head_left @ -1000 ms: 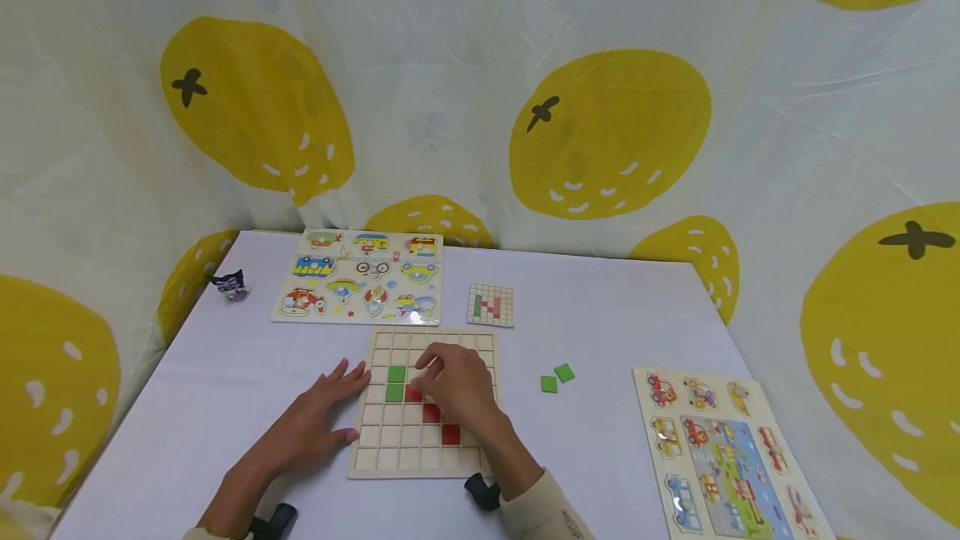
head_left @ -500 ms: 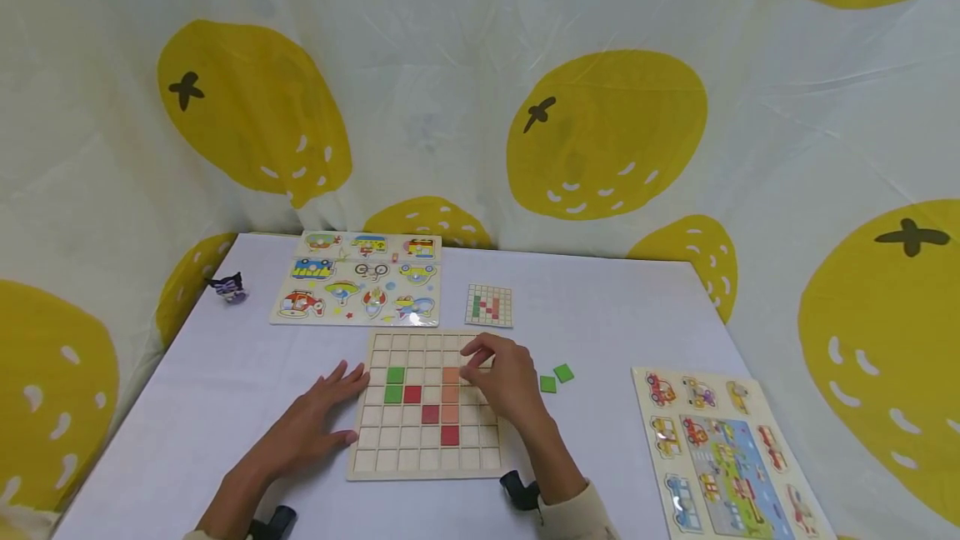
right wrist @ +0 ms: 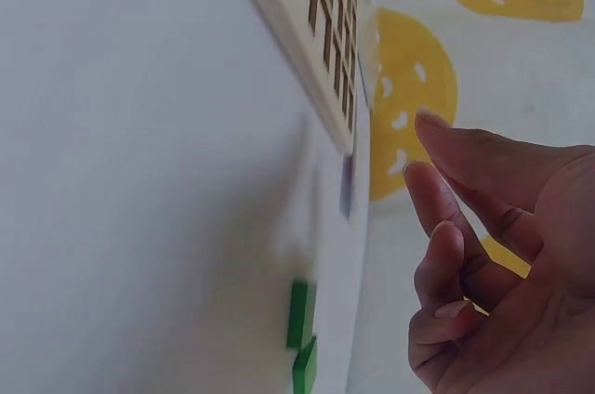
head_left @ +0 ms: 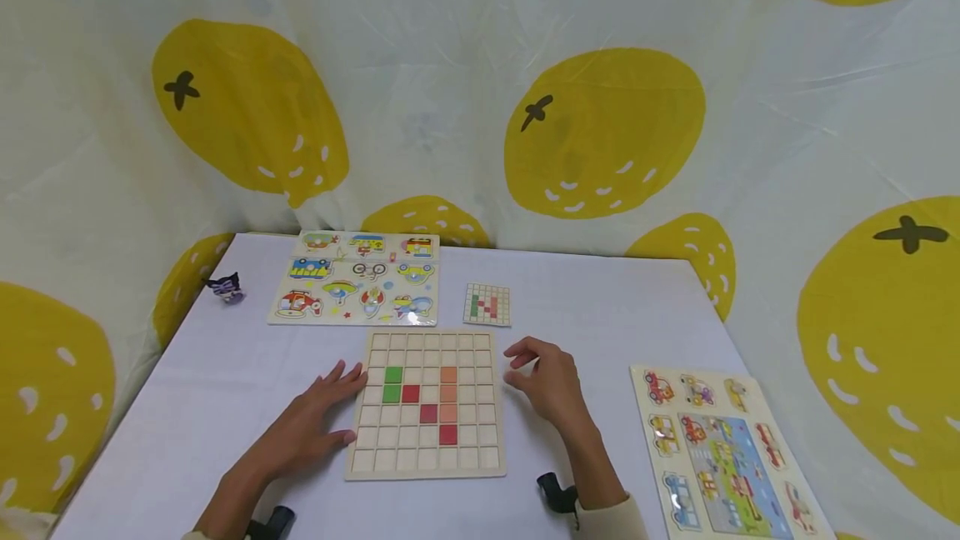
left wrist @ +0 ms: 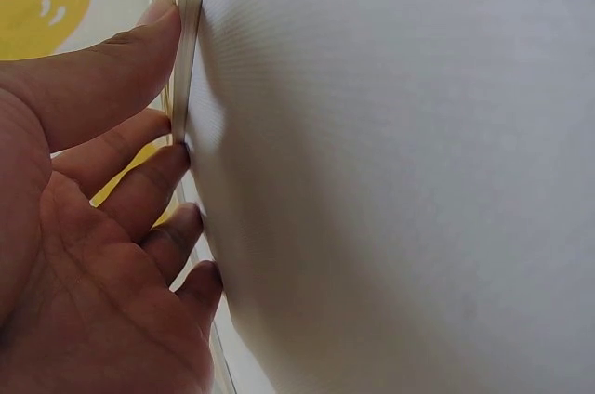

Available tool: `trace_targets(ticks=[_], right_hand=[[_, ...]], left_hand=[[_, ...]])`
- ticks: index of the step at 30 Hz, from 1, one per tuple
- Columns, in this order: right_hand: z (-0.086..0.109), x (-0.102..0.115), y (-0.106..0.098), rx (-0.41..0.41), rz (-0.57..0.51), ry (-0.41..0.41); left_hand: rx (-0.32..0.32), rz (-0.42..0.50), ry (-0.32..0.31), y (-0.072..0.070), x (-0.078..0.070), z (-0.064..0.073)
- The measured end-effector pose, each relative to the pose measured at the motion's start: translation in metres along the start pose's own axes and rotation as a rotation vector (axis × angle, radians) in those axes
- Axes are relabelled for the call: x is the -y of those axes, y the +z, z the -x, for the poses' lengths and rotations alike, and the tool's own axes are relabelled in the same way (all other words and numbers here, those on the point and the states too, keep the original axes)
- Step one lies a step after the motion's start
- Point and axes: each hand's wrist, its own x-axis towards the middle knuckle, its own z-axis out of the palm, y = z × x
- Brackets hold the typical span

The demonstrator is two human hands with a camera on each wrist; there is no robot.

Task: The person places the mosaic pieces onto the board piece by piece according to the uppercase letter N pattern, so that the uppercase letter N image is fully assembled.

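Note:
A wooden grid board [head_left: 364,465] lies mid-table with two green tiles [head_left: 392,384], three red tiles [head_left: 428,413] on a diagonal and three orange tiles [head_left: 447,393] in a column. At the board's left edge my left hand [head_left: 303,427] rests, its thumb and fingertips touching the side in the left wrist view. My right hand [head_left: 551,382] hovers just right of the board, fingers loosely bent and nothing held. Two loose green tiles lie on the table in the right wrist view, one a green tile [right wrist: 300,315]; the right hand hides them in the head view.
A small pattern card [head_left: 487,305] lies behind the board. A vehicle puzzle [head_left: 355,279] is at the back left, another picture puzzle [head_left: 727,448] at the right. A small dark figurine [head_left: 227,288] stands at the far left. A lemon-print cloth [head_left: 427,107] hangs behind the table.
My right hand has moved right, from over the board to beside it, uncovering the orange tiles and covering the loose green ones. The left hand has stayed at the board's edge.

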Motion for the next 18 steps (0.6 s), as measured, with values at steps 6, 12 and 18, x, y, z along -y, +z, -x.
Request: trace_targets(ticks=[6, 12, 18], right_hand=[[0.001, -0.018, -0.010, -0.008, 0.018, 0.024], [0.003, -0.032, -0.017, -0.016, 0.066, 0.056], [0.004, -0.041, -0.020, -0.016, 0.129, 0.079]], left_hand=[[-0.003, 0.001, -0.004, 0.001, 0.002, 0.000], [-0.001, 0.012, -0.003, 0.001, 0.002, 0.001], [-0.001, 0.014, -0.008, 0.000, 0.002, 0.001]])
